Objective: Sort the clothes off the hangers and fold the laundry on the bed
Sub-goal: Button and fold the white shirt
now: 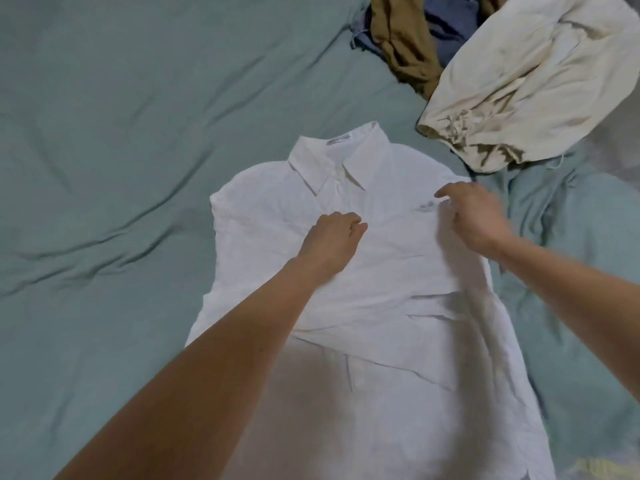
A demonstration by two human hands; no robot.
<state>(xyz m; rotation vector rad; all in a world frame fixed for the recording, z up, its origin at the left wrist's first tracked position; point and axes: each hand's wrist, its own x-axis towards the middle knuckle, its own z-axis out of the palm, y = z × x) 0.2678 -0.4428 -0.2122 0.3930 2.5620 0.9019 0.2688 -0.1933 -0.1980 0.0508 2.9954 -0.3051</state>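
ok, left hand [332, 237] curled knuckles-down on the chest of the white shirt [363, 306], just below the collar [332, 164]; looks like a pinch of cloth near the placket, but cannot tell for sure since fingertips are tucked under. right hand [474, 216] loosely curled, fingers [446, 192] touching the shirt's right shoulder area, seems to be nipping a small pucker of fabric there.

shirt lying face up and buttoned on the green bed sheet [104, 168], collar pointing away, both sides already turned in across the body, creases crossing mid-torso. hem runs out of view at the bottom.

judged step: smoothing and squaring the upper part before folding bottom to top. to do well:
- anchor with left, sweep right outward toward the shoulder edge to flatten the pucker
- keep side edges parallel, collar centred
- press out the diagonal creases lower down before the fold, else locked in
- then fold hem up to just under the collar

cream garment [519, 98] crumpled close by at upper right, brown [401, 46] and blue clothes [446, 26] behind it; keep the shirt clear of that pile.
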